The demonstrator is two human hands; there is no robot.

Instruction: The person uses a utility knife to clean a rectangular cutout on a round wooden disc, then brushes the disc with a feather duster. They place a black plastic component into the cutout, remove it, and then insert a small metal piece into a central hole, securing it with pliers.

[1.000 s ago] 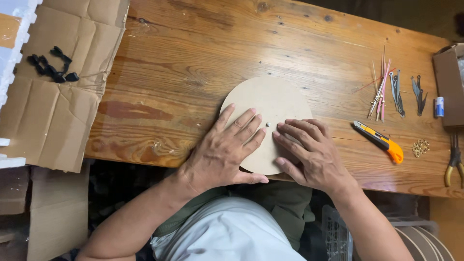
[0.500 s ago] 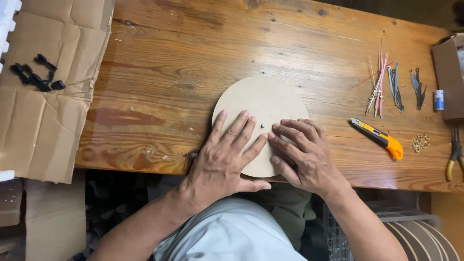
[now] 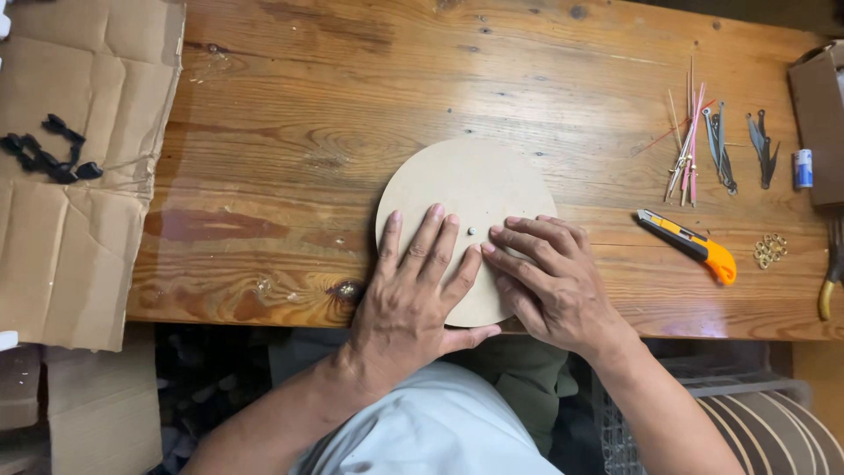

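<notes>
A round, pale disc (image 3: 466, 211) of board lies flat on the wooden bench (image 3: 352, 105), close to its near edge, with its lower rim just reaching over that edge toward the person. A small pin or hole (image 3: 472, 230) marks its middle. Both hands lie on the near half of the disc, palms down and fingers spread, gripping nothing. The left hand (image 3: 418, 295) covers the lower left part, its thumb hooked along the rim at the bench edge; the right hand (image 3: 549, 286) covers the lower right part, fingers pointing in toward the centre mark. Laid like this, the two hands seem to pin the disc flat and keep it from sliding or turning, with the fingertips gathered round the middle point.

Toward the right end of the bench the tools lie in easy reach of the right hand: an orange and yellow utility knife (image 3: 690, 246) nearest, a bundle of thin sticks (image 3: 687, 141) behind it, then dark metal clips (image 3: 721, 149) and another pair (image 3: 761, 145). A cluster of small brass rings (image 3: 769, 250) sits near the right edge, beside a cardboard box (image 3: 818, 114) and a small blue and white tube (image 3: 803, 167). At the left end a flattened sheet of cardboard (image 3: 79, 176) overlaps the bench and carries a string of black pieces (image 3: 48, 158), well apart from the work.
</notes>
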